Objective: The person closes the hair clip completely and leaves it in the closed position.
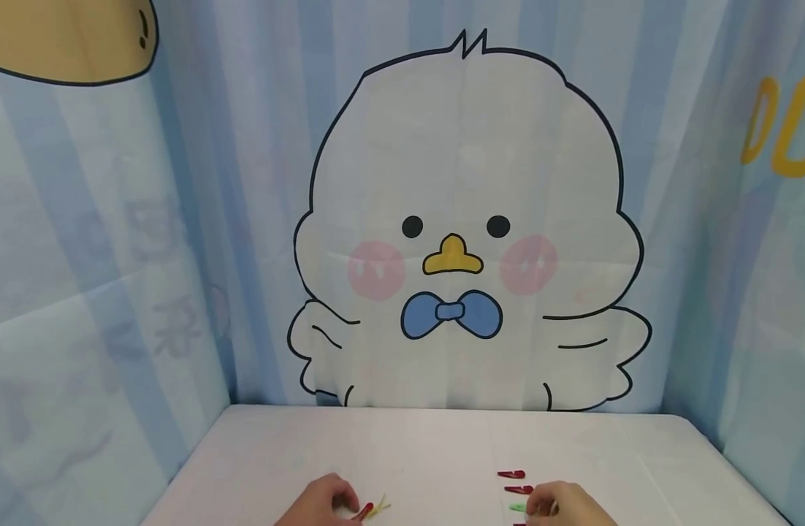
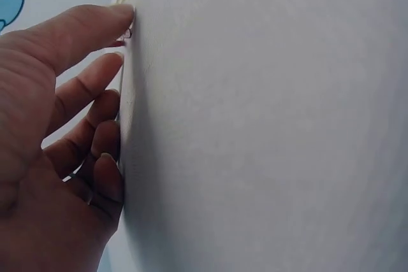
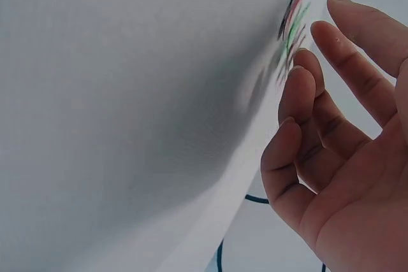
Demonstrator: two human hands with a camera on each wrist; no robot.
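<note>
My left hand is at a red hair clip on the white table, beside a yellow hair clip. In the left wrist view, the thumb and forefinger of this left hand stand apart, with a bit of red in the gap between them. My right hand is bent loosely beside a column of hair clips: two red clips, a green clip, and another partly cut off below. The right wrist view shows a gap between thumb and forefinger of the right hand, holding nothing.
The white table reaches back to a curtain printed with a chick in a blue bow tie. Curtains also hang on the left and right sides. The table's near edge is outside the head view.
</note>
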